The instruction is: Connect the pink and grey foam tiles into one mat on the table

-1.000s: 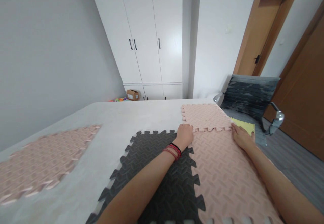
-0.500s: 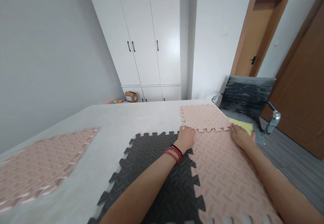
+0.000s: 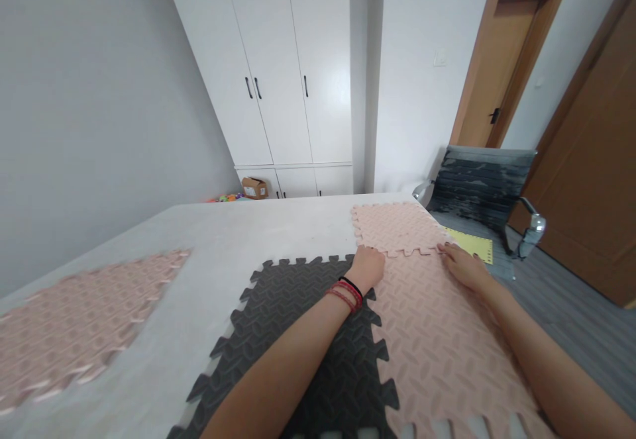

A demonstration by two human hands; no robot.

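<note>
In the head view, we see a cardboard box [image 3: 254,189] beyond the far edge of our bench [image 3: 218,247], its contents hidden from us, with small colourful things [image 3: 229,198] just left of it. Behind them rises a white cabinet [image 3: 268,68], its doors closed.

Our left hand [image 3: 368,268], fingers curled together, touches the seam where the far pink tile [image 3: 397,226] meets the near pink tile [image 3: 442,333]. Our right hand [image 3: 463,269], fingers stretched forward, touches that seam's right end. Their undersides are hidden, so we cannot tell whether either one grips.

The dark tile [image 3: 288,306] lies along the near pink tile's left side, toothed edges meeting. Pale bench top runs between it and the left pink tile [image 3: 89,320], well apart. Just off our right edge, a chair [image 3: 481,181] stands with a yellow sheet [image 3: 471,243] on its seat.
</note>
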